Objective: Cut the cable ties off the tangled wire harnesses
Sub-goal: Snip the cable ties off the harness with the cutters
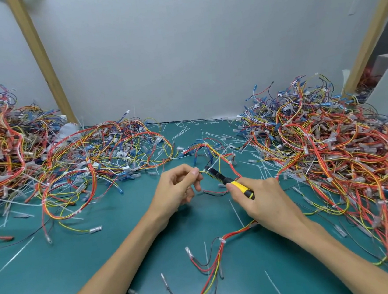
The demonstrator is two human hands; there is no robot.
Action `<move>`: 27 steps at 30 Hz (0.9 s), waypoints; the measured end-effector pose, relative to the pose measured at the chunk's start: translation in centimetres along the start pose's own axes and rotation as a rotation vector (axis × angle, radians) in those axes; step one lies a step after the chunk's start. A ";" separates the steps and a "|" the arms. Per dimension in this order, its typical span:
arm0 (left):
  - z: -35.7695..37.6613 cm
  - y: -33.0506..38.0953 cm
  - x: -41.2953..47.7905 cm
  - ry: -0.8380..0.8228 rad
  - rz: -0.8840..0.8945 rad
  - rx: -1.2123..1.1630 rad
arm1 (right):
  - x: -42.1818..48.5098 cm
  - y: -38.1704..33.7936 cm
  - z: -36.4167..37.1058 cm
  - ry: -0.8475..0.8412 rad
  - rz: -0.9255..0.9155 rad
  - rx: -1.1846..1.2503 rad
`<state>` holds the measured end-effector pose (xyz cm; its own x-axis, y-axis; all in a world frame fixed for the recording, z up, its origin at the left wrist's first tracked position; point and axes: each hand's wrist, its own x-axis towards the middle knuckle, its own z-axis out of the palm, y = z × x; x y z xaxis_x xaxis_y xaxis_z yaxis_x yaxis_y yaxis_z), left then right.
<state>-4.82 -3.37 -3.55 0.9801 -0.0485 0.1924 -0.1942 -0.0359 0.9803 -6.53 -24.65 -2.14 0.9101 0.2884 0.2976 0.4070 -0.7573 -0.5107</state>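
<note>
My left hand (180,185) pinches a red and yellow wire harness (222,165) between thumb and fingertips, just above the green mat. My right hand (263,202) grips yellow-and-black cutters (226,179), whose dark jaws sit at the harness right beside my left fingertips. I cannot make out the tie at the jaws. The same harness trails under my right wrist to the front, where a white cable tie (222,240) binds it.
A big tangle of harnesses (42,155) covers the left of the green mat (81,270), another heap (347,147) fills the right. Cut white tie pieces (213,134) lie scattered at the back centre. Wooden posts (40,60) lean against the grey wall.
</note>
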 end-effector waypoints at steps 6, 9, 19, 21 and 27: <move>0.0 0.1 0.0 -0.001 -0.011 -0.031 | 0.0 0.1 0.1 0.015 -0.009 0.001; -0.1 0.1 0.0 0.003 -0.020 -0.035 | -0.1 0.1 0.3 0.013 -0.018 -0.022; -0.9 0.1 0.4 0.151 0.054 0.069 | 0.6 1.4 -1.0 0.287 0.052 0.144; -1.3 0.0 0.6 0.233 0.106 0.233 | 1.0 2.3 -1.6 0.339 0.117 0.085; -2.8 -0.3 0.5 0.452 0.220 0.795 | 1.5 4.6 -2.3 0.212 0.312 -0.277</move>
<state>-4.14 -0.63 -3.59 0.8084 0.2507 0.5326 -0.1843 -0.7514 0.6335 -3.43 -29.09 -2.18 0.9378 -0.0821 0.3373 0.0541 -0.9252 -0.3755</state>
